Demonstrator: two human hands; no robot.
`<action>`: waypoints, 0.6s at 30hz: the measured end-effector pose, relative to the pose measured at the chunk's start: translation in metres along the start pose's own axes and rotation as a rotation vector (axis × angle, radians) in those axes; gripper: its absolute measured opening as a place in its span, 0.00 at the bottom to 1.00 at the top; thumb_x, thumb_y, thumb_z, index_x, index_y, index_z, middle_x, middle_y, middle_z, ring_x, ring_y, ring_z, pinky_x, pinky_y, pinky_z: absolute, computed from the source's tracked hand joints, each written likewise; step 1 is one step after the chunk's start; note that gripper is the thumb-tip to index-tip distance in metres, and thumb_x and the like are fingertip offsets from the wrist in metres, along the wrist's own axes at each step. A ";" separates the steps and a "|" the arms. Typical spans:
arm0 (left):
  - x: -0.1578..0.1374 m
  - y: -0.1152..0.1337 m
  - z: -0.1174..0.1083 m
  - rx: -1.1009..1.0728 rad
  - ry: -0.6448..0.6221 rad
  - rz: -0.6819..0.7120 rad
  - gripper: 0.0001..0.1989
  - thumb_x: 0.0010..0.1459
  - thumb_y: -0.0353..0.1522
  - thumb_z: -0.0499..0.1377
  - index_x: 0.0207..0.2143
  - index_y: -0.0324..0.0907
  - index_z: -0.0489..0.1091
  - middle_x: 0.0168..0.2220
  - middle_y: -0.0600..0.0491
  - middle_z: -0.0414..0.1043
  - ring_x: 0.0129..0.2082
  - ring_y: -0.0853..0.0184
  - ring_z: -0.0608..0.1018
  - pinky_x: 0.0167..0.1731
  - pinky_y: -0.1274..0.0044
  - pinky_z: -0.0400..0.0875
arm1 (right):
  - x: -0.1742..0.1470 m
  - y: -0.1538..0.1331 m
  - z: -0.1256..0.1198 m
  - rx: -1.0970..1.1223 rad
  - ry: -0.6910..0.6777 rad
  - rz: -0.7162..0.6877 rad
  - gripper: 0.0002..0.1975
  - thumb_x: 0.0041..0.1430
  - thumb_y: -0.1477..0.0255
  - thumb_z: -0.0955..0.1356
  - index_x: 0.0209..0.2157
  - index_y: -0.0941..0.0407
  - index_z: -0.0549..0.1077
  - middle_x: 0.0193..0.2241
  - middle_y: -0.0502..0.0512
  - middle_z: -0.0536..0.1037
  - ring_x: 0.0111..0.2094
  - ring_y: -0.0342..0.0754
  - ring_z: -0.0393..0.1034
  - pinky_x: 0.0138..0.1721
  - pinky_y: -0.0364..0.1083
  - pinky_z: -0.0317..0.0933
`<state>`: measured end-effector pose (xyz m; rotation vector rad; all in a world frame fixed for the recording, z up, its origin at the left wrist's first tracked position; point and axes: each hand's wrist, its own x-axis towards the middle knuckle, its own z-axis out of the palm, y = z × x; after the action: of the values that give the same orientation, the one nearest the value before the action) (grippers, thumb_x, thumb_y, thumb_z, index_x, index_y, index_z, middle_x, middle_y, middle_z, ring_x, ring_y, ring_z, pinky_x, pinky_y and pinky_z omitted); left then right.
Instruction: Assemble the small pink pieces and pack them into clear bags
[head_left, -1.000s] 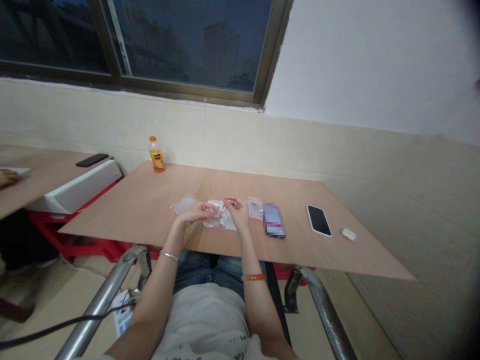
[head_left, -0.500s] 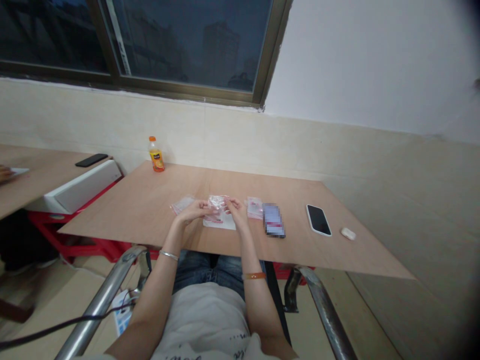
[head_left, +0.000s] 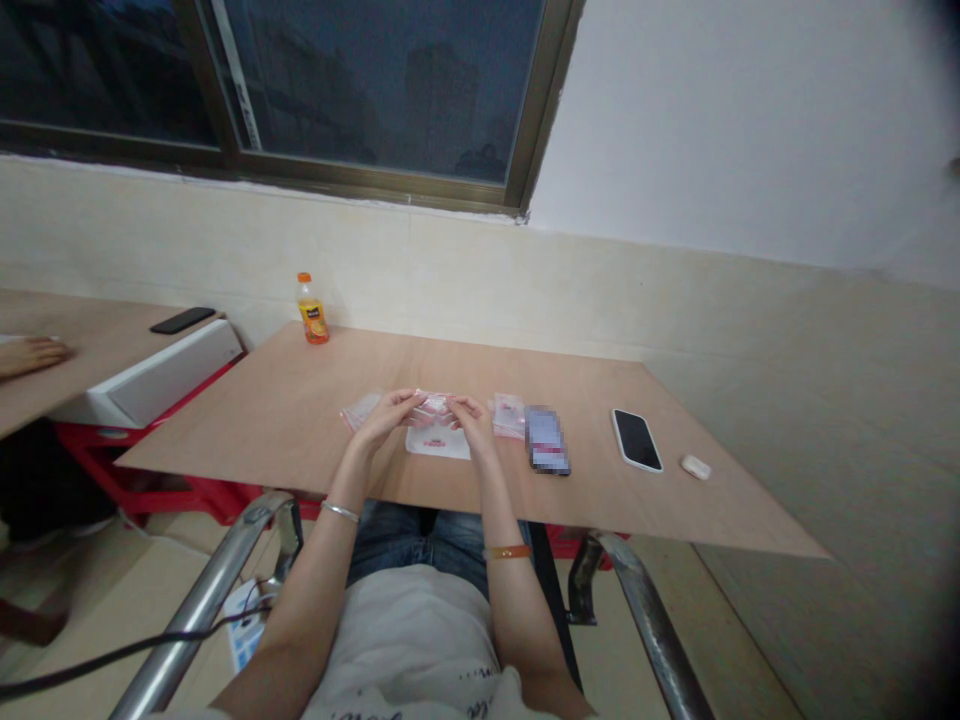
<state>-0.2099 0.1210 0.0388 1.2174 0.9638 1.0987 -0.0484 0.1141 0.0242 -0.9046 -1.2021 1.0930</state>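
Observation:
Between my two hands is a small clear plastic bag [head_left: 433,408] with pinkish edges, held just above the table. My left hand [head_left: 389,414] pinches its left side, and my right hand [head_left: 472,417] pinches its right side. Below the bag lies a white card [head_left: 439,444] with a small red print. Beside my left hand is a clear bag [head_left: 361,410], partly covered by the hand. To the right of my right hand rests a pile of clear bags [head_left: 508,416] with red marks, touching or close to a phone with a lit screen [head_left: 547,440].
A white-framed phone [head_left: 637,440] and a small white case [head_left: 696,467] lie on the right of the table [head_left: 600,500]. An orange drink bottle [head_left: 313,312] stands at the back left. Another person's hand [head_left: 34,356] rests on the neighbouring table, near a dark phone [head_left: 182,320].
My left hand has risen slightly and the bag has been drawn flatter between both hands, showing more of the card. The other person's hand has moved further into view.

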 end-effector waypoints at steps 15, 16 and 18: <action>-0.001 0.001 0.002 -0.033 -0.008 0.033 0.17 0.46 0.40 0.63 0.32 0.34 0.72 0.28 0.49 0.76 0.24 0.69 0.75 0.27 0.78 0.70 | 0.000 0.000 0.000 0.003 0.019 -0.009 0.11 0.45 0.63 0.68 0.22 0.57 0.71 0.18 0.48 0.70 0.19 0.40 0.61 0.22 0.40 0.55; -0.001 0.001 0.003 -0.032 -0.006 0.033 0.17 0.45 0.40 0.63 0.32 0.34 0.72 0.28 0.49 0.76 0.24 0.69 0.75 0.27 0.78 0.70 | 0.000 0.000 0.000 0.001 0.017 -0.009 0.11 0.45 0.63 0.68 0.22 0.57 0.71 0.17 0.48 0.70 0.19 0.40 0.61 0.22 0.40 0.55; -0.001 0.002 0.003 -0.029 -0.005 0.034 0.17 0.45 0.40 0.63 0.32 0.34 0.72 0.28 0.49 0.76 0.23 0.70 0.75 0.26 0.79 0.69 | 0.000 0.001 0.000 -0.002 0.009 -0.011 0.11 0.45 0.63 0.68 0.23 0.57 0.71 0.17 0.48 0.70 0.19 0.40 0.62 0.22 0.40 0.55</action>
<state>-0.2074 0.1194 0.0413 1.2161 0.9230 1.1322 -0.0483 0.1144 0.0231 -0.9023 -1.1996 1.0782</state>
